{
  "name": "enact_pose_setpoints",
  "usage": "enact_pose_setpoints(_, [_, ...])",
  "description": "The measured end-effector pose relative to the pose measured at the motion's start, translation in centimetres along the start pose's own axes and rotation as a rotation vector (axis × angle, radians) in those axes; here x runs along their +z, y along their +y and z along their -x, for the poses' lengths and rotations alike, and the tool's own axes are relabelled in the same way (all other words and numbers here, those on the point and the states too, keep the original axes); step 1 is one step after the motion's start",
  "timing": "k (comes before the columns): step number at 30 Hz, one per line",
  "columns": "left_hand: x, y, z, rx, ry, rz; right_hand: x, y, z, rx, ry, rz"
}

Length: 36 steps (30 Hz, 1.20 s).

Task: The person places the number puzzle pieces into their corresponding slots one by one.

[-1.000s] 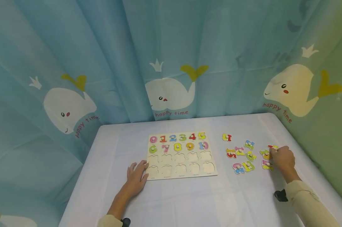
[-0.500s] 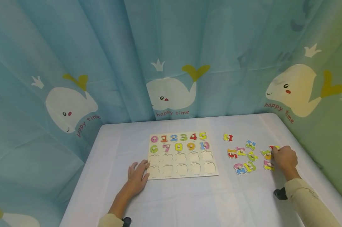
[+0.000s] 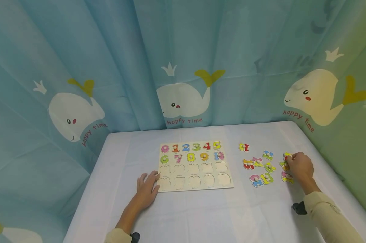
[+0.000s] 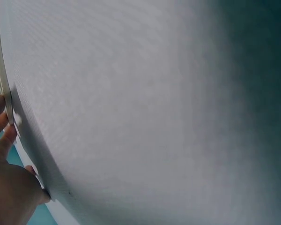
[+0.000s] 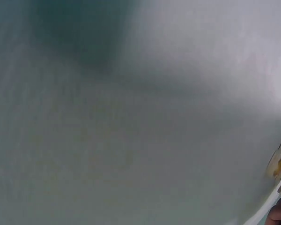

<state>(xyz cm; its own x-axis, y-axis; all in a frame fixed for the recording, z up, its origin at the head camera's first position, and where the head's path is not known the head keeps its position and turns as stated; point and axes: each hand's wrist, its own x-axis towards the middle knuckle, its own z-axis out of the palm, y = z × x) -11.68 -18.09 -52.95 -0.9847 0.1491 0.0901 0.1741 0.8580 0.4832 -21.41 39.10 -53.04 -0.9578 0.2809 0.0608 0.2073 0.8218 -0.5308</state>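
Number piece [image 3: 287, 155]: light and stiff, best taken from above

It is at the bench's [image 3: 201, 216] right side, its near end hidden where the right hand [image 3: 301, 167] pinches it. Knobs [image 3: 256, 179] on the loose pieces [image 3: 267, 178] nearby suggest the surest hold; whether the fingers have this one's knob, I cannot tell. Probably thin wood: rigid, unlikely to slip, paint perhaps chipping. Left hand [image 3: 146, 191] rests, fingers relaxed, against the puzzle board [image 3: 192, 168].
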Motion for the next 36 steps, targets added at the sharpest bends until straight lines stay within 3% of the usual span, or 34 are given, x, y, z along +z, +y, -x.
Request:
enact_pose_setpoints(13, [0.0, 0.0, 0.1, 0.013, 0.011, 0.008, 1.5, -3.7, -0.2, -0.152, 0.028, -0.045])
enact_pose_setpoints(36, [-0.1, 0.1, 0.1, -0.005, -0.002, 0.01, 4.2, -10.2, 0.9, -0.283, -0.163, -0.072])
